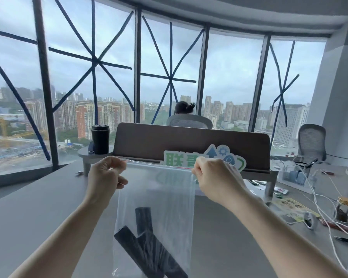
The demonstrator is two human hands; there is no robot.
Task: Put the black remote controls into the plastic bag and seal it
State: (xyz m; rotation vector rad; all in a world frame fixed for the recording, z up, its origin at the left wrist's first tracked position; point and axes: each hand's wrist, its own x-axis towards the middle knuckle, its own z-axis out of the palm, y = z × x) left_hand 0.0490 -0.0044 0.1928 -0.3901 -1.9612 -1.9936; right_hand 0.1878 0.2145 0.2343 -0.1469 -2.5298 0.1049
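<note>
Clutter crowded right of grey desk (38, 207): white cables (319, 203), tape roll (310, 220), leaflet (291, 207), pen (347, 240). Black tumbler (100, 139) stood far left on small shelf, brown divider (189, 141) and green sign (204, 159) behind bag. Plastic bag (169, 197) hung above desk, centre. Black remote controls (147, 245) lay crossed at bag's bottom. Left hand (107, 175) pinched bag's top left corner, right hand (215, 177) pinched top right; hands apart, forearms raised, top edge stretched taut.
</note>
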